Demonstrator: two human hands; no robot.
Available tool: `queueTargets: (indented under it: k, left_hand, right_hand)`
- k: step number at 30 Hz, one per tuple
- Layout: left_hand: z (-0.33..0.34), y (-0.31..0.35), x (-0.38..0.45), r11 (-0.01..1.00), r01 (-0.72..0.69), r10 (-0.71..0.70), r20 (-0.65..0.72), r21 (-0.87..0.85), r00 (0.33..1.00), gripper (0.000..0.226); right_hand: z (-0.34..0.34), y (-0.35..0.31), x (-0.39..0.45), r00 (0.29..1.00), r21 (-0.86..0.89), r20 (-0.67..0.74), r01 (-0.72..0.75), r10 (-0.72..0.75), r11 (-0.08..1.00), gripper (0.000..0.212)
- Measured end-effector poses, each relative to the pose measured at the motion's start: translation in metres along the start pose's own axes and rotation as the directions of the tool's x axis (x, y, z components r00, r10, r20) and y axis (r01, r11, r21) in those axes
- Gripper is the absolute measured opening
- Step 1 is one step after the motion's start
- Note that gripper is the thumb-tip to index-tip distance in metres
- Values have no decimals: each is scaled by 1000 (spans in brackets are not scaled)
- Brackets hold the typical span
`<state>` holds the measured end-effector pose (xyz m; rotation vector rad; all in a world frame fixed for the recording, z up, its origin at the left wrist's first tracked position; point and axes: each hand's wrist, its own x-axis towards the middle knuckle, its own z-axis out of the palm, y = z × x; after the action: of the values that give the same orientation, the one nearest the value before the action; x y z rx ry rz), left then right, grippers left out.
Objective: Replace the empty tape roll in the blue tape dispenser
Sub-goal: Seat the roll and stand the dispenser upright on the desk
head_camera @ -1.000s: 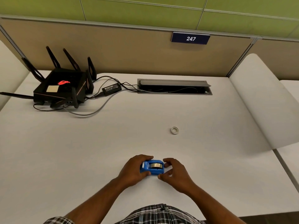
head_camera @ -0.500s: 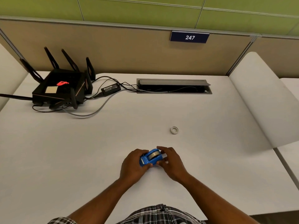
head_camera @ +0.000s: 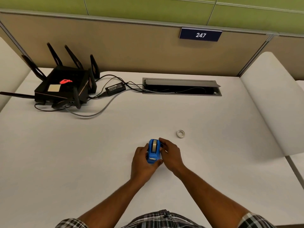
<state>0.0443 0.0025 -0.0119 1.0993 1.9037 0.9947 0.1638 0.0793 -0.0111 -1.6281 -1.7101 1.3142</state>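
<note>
The blue tape dispenser [head_camera: 153,152] sits between my two hands near the front middle of the white desk, its cutter end pointing toward me and a tape roll visible in its top slot. My left hand [head_camera: 142,160] wraps its left side and underside. My right hand [head_camera: 171,153] grips its right side with fingers curled over the top edge. A small whitish tape ring [head_camera: 181,134] lies flat on the desk just beyond and right of my right hand.
A black router [head_camera: 62,87] with several antennas stands at the back left, with a power brick [head_camera: 115,88] and cables running to an open cable tray [head_camera: 181,87] in the desk. A white curved divider [head_camera: 269,102] borders the right side.
The dispenser has turned from lying crosswise to pointing lengthwise toward me. Both hands closed in on it and shifted slightly forward on the desk.
</note>
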Motion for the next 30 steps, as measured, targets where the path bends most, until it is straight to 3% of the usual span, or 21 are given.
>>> queueTargets:
  k: [11,14,19,23,27,30]
  left_hand:
    - [1,1,14,985,80,-65,99,-156,993,70]
    - [-5,1,17,988,81,-68,106,-129,992,63]
    - [-23,3,29,981,-181,172,120,64,978,59]
    - [-32,3,37,872,-410,333,291,267,897,59]
    - [-36,1,42,825,-470,367,336,312,867,58]
    - [-36,4,44,827,-467,363,339,312,868,57]
  right_hand:
    - [-5,3,15,998,-36,66,17,-14,999,46]
    - [-6,5,13,997,-29,82,10,-7,1000,46]
    - [-4,2,8,999,-9,49,-21,22,1000,46]
    - [-4,5,0,997,25,-52,-58,59,998,42]
    - [-5,8,-7,994,67,-59,-85,89,994,36]
    - [-7,11,-10,995,-6,-77,-71,70,997,26]
